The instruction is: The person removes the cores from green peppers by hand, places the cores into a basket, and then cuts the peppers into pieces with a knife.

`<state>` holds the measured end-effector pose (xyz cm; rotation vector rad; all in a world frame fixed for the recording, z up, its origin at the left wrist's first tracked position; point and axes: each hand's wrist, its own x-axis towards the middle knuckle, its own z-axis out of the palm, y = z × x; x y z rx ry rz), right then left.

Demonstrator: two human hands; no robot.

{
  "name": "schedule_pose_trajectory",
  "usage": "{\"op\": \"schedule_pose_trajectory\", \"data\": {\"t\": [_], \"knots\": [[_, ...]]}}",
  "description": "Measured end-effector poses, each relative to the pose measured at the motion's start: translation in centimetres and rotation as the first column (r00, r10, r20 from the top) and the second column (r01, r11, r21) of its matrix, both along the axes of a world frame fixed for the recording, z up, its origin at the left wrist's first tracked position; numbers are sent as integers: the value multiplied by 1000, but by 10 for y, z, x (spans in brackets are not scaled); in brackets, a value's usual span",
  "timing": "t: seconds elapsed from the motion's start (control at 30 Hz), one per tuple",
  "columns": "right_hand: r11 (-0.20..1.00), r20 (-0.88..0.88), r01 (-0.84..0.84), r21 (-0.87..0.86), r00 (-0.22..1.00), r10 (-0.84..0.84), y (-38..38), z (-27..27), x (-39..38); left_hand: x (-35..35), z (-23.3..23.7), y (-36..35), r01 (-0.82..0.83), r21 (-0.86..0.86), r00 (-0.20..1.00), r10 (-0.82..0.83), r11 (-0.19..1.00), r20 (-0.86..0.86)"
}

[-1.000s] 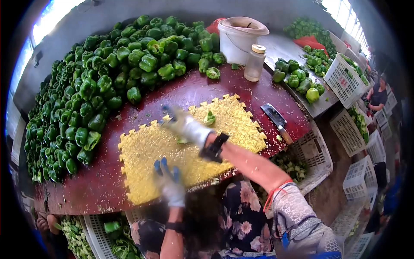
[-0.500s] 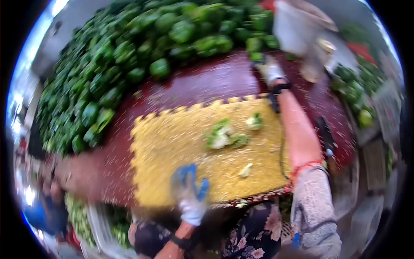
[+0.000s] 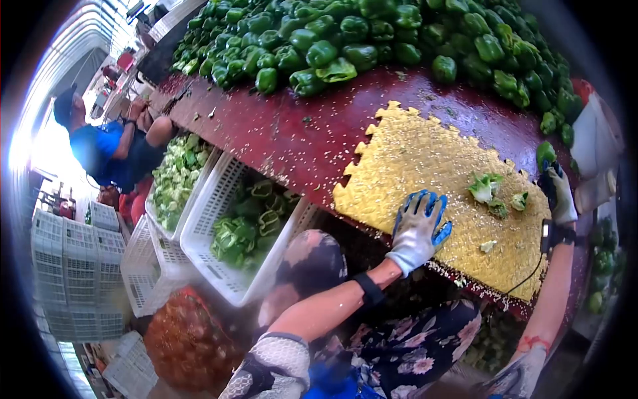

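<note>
scattered seeds (image 3: 435, 151) might make the spread left hand (image 3: 417, 229) skid on the foam mat (image 3: 372, 193); right hand (image 3: 563, 193) at a bell pepper (image 3: 545, 152), grip unclear.

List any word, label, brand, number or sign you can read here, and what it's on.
None that can be read.
Yellow mat: no lettering visible.
Stacked crates at far left: too small and blurred to tell.
Bottle at the right edge: too blurred to tell.

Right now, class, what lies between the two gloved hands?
Green and whitish scraps lie on the yellow mat between the left hand and the right hand, as the head view shows.
</note>
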<state>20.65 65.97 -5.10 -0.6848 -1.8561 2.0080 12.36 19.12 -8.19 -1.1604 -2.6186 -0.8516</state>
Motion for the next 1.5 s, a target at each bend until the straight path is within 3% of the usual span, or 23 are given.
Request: {"op": "schedule_pose_trajectory", "data": {"t": [0.07, 0.2, 0.27, 0.3, 0.33, 0.4, 0.43, 0.47, 0.53, 0.57, 0.6, 0.67, 0.7, 0.8, 0.87, 0.9, 0.93, 0.97, 1.0, 1.2, 1.37, 1.4, 1.5], "knots": [[941, 132, 6, 338, 990, -54, -61, 34, -8, 0, 6, -3, -11, 20, 996, 9, 1000, 91], [756, 237, -111, 645, 970, -59, -267, 91, -15, -2, 17, -2, -37, 192, 906, -48, 981, 420], [559, 259, -247, 792, 964, 58, -313, 69, -16, 2, 30, 1, -242, 762, 744, -390, 600, 543], [577, 234, -260, 774, 965, 121, -337, 60, -17, 0, 28, -3, -320, 759, 611, -489, 567, 623], [595, 205, -275, 755, 961, 184, -361, 57, -17, -2, 26, -5, -351, 811, 619, -534, 468, 576], [153, 302, -295, 943, 953, -27, -402, 72, -15, -9, 32, -19, -553, 723, 452, -581, 413, 677], [533, 314, -321, 783, 943, 106, -397, 66, -21, -16, 34, -27, -672, 631, 290, -645, 389, 707], [677, 159, -243, 695, 970, 185, -398, 67, -26, -25, 34, -36, -715, 544, 175, -641, 439, 748], [778, -37, -36, 628, 996, 76, -396, 75, -34, -26, 39, -45, -660, 600, 173, -686, 452, 707], [640, 64, -63, 766, 998, 21, -398, 92, -33, -26, 44, -50, -601, 619, 151, -689, 505, 709], [637, 70, -66, 768, 997, 19, -396, 92, -35, -26, 51, -54, -535, 637, 127, -692, 555, 711], [894, 257, -269, 357, 949, 183, -393, 85, -37, -25, 65, -61, -455, 645, 88, -690, 614, 718], [822, 56, -163, 546, 986, 158, -404, 75, -43, -26, 58, -57, -451, 673, 140, -698, 586, 702], [959, 1, -256, 126, 966, 258, -399, 65, -41, -23, 64, -59, -488, 716, 314, -666, 498, 677], [992, -42, -113, 64, 992, 115, -405, 59, -40, -23, 61, -63, -446, 751, 333, -689, 487, 644], [973, 26, -56, 222, 998, 51, -393, 45, -38, -26, 43, -61, -374, 828, 338, -769, 418, 542], [996, -26, -48, 79, 998, 51, -401, 53, -36, -31, 46, -62, -367, 799, 229, -786, 477, 574], [981, -72, 10, 195, 997, 4, -398, 40, -36, -30, 55, -64, -423, 767, 160, -794, 482, 587], [999, -80, 39, 19, 996, -37, -416, 73, -35, -31, 51, -61, -414, 774, 165, -797, 479, 581], [900, -5, 14, 435, 1000, -13, -420, 64, -27, -23, 61, -52, -367, 666, 311, -589, 649, 746], [915, -169, 40, 401, 985, 31, -420, 53, -21, -28, 55, -53, -328, 605, 328, -513, 725, 793], [914, -175, 47, 403, 984, 27, -422, 59, -18, -31, 51, -52, -251, 578, 408, -456, 777, 791], [605, -233, 151, 782, 971, 58, -428, 68, -14, -36, 32, -45, -161, 586, 553, -420, 794, 720]]}}
